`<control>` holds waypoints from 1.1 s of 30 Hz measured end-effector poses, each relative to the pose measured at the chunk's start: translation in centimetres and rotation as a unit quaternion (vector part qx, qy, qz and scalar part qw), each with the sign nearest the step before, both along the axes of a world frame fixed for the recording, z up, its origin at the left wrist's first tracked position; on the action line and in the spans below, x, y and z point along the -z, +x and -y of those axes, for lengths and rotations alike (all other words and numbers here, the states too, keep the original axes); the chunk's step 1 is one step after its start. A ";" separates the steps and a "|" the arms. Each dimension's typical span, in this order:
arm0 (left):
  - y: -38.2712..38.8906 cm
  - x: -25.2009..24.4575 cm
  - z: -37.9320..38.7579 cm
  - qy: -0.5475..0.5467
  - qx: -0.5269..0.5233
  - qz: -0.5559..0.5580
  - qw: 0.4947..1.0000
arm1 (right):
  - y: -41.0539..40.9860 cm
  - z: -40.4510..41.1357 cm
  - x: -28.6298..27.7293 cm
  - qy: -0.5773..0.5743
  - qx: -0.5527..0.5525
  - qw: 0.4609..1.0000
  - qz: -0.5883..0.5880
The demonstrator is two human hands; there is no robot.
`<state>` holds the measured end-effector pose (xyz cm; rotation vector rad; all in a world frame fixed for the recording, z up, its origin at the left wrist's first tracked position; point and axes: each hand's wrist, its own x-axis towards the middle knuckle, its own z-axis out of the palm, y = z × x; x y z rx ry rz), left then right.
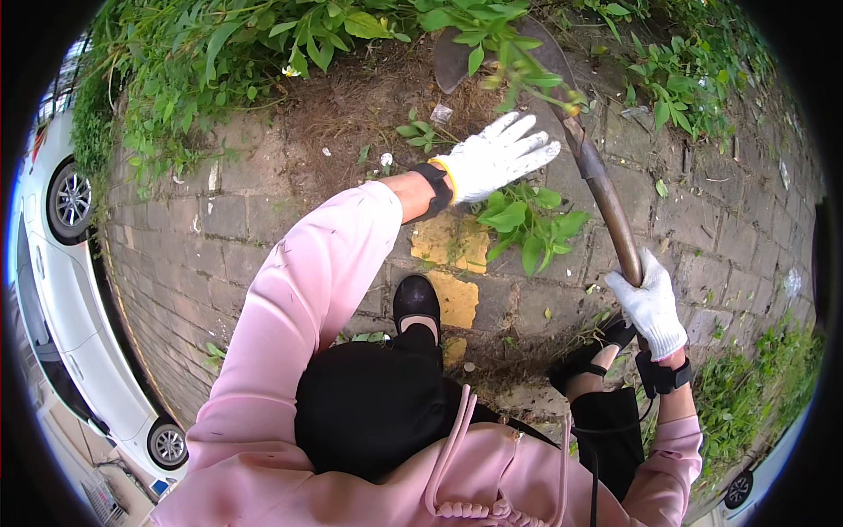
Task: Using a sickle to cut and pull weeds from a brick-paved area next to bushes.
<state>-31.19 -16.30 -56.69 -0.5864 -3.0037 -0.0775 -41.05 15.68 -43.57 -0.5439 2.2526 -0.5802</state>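
Note:
My left hand (502,157), in a white knit glove with a yellow cuff edge, is spread flat above the ground, holding nothing. Leafy green weeds (533,224) lie on the paving just below it. My right hand (649,306), also gloved in white, grips the brown wooden handle (612,211) of a hoe or shovel-like tool. The tool's dark metal blade (550,53) lies at the top, partly hidden behind a leafy stem (514,66). A small crumpled plastic scrap (441,114) rests on the dirt beyond my left hand.
Dense green weeds (191,85) line the upper left, with more growth (691,85) at the upper right and lower right (744,388). Brick paving (257,217) bears yellow paint (458,300). My black shoes (416,303) stand on it. A white car (79,303) is parked at the left.

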 end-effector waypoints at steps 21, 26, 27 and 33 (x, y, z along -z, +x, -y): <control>12.4 -3.3 -1.3 0.205 -0.125 0.129 0.962 | -3.4 -0.9 3.3 0.214 -0.198 0.955 0.059; 16.0 -6.3 -6.2 0.176 -0.109 0.275 0.939 | -2.5 -6.8 3.7 0.127 -0.185 0.967 0.117; 17.8 -6.2 -4.6 0.191 -0.124 0.258 0.939 | -2.2 -5.9 4.4 0.115 -0.174 0.968 0.135; 42.1 -11.4 6.6 -0.103 -0.406 0.243 0.875 | -3.1 2.7 4.9 -0.004 -0.161 0.980 0.114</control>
